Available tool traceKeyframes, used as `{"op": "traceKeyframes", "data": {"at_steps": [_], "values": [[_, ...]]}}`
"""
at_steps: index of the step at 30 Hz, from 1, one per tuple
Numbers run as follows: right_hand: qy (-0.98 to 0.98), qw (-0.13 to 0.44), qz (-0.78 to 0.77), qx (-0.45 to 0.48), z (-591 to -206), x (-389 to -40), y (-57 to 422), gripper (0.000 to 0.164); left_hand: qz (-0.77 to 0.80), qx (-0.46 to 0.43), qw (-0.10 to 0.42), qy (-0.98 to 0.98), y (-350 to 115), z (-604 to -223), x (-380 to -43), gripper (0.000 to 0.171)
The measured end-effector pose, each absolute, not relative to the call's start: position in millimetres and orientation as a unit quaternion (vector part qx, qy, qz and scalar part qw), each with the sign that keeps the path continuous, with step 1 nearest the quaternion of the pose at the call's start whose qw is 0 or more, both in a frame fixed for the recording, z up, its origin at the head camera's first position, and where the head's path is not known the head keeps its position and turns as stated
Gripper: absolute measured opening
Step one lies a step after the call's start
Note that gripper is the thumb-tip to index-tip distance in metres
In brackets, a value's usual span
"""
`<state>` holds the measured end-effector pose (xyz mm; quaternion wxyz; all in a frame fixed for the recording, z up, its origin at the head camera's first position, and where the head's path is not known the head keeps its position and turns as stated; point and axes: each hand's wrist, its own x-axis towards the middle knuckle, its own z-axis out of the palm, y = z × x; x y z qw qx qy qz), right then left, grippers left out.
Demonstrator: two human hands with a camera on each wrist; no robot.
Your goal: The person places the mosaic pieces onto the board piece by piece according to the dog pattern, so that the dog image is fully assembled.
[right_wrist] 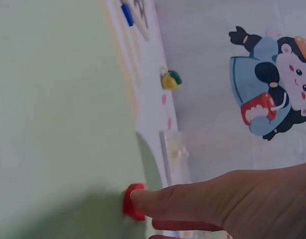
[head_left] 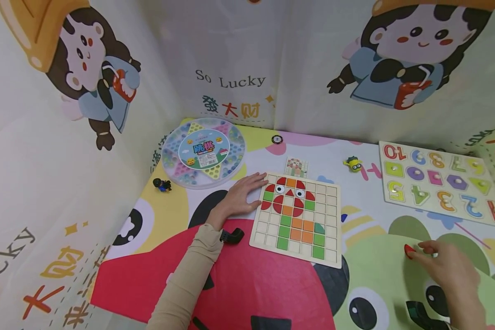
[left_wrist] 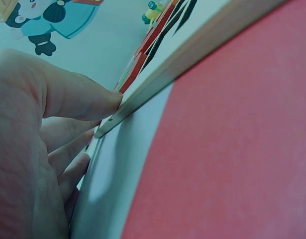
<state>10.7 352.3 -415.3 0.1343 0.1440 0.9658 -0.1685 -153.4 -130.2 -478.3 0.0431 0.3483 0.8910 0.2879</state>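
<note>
A wooden grid board [head_left: 327, 201] lies on the patterned mat, bearing red, green and orange pieces and two eye pieces in an animal-like pattern. My left hand [head_left: 241, 196] rests at its left edge, fingers fairly straight; in the left wrist view the thumb [left_wrist: 85, 97] touches the board's rim. Right of the board, over the green part of the mat, my right hand [head_left: 451, 266] pinches a small red piece [head_left: 409, 250]. In the right wrist view this red piece [right_wrist: 134, 201] sits at the fingertips. A small pattern card [head_left: 296, 167] lies behind the board.
A dark blue piece [head_left: 344, 217] lies just right of the board. Farther right is a number puzzle board [head_left: 431, 181]. A round marble game [head_left: 204, 181] stands at back left, near a small dark figure [head_left: 162, 185]. A yellow-green toy [head_left: 352, 164] and a round chip [head_left: 277, 139] lie behind.
</note>
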Motion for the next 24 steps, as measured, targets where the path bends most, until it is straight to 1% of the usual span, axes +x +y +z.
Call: {"op": "traceKeyframes", "data": {"at_steps": [5,9,13,15,17,20,24], "values": [[0.956,0.167,-0.175,0.168,-420,15,354,0.058,0.287,0.350,0.042,0.891,-130,-478,-153,0.063],[0.954,0.160,-0.180,0.178,-421,15,351,0.052,0.288,0.348,0.042,0.891,-130,-478,-153,0.063],[0.960,0.120,-0.196,0.158,-421,15,347,0.036,0.287,0.348,0.042,0.891,-129,-478,-153,0.063],[0.965,0.082,-0.211,0.135,-422,14,343,0.026,0.287,0.349,0.042,0.891,-129,-478,-154,0.063],[0.966,0.039,-0.232,0.111,-423,11,335,0.019,0.288,0.350,0.042,0.890,-129,-478,-154,0.064],[0.955,-0.006,-0.285,0.077,-425,0,315,0.014,0.288,0.349,0.041,0.891,-130,-479,-154,0.064],[0.934,-0.016,-0.356,0.034,-424,-21,275,0.015,0.289,0.346,0.040,0.892,-130,-480,-153,0.064]]}}
